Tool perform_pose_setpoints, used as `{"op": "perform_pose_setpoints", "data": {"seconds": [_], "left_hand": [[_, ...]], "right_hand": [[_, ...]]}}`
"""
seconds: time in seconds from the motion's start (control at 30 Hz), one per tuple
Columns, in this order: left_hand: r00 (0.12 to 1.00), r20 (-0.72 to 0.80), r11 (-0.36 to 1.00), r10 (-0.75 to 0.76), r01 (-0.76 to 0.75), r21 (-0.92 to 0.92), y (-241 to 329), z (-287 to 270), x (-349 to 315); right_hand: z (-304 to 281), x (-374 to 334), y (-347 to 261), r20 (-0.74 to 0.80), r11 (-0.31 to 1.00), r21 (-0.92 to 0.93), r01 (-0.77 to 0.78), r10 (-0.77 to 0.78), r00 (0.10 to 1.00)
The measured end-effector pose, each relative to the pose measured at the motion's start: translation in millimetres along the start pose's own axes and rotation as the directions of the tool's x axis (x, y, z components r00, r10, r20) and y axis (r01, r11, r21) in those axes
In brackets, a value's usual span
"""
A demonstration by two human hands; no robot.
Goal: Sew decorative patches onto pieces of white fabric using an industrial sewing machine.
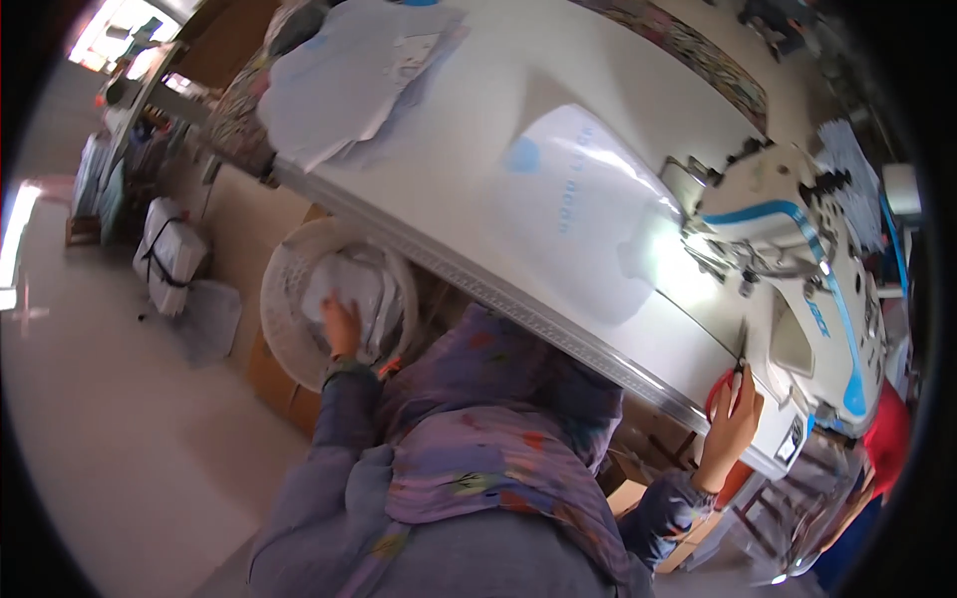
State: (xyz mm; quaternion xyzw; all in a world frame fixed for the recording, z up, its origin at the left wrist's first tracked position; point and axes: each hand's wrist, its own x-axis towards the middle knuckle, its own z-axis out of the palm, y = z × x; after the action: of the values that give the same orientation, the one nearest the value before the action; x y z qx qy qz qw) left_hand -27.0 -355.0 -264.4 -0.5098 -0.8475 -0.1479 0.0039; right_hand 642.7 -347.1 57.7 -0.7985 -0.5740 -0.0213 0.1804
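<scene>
My left hand (pixel 342 327) reaches down into a round white plastic basket (pixel 282 261) beside the table, fingers stretched over the white folded pieces (pixel 371 279) inside. No grip on them shows. At the table's right end, my right hand (pixel 731 424) is closed round a small pair of red-handled scissors (pixel 725 388), the blades pointing away from me. A glossy white piece (pixel 573 214) with blue print and a blue dot lies flat on the table, its right edge near the lit needle area of a white and blue sewing machine (pixel 788 214).
A loose stack of white pieces (pixel 334 85) rests on the table's far left. A ruler strip (pixel 469 269) runs along the near edge. Tied white bundles (pixel 171 249) stand on the floor at left, and someone in red (pixel 887 439) is at the far right.
</scene>
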Motion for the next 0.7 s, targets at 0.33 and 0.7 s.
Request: {"op": "perform_pose_setpoints", "data": {"seconds": [0.33,0.7], "left_hand": [[0.579,-0.204,0.372,0.790,-0.716,-0.591,395.3,-216.9,98.9],[0.396,0.055,0.367,0.917,-0.779,-0.509,423.7,-193.8,66.0]], "right_hand": [[54.8,61.4,-131.7,-0.030,0.726,0.541,0.424,-0.487,0.873],[79.0,81.3,-112.4,-0.030,0.742,0.415,0.526,-0.566,0.824]]}}
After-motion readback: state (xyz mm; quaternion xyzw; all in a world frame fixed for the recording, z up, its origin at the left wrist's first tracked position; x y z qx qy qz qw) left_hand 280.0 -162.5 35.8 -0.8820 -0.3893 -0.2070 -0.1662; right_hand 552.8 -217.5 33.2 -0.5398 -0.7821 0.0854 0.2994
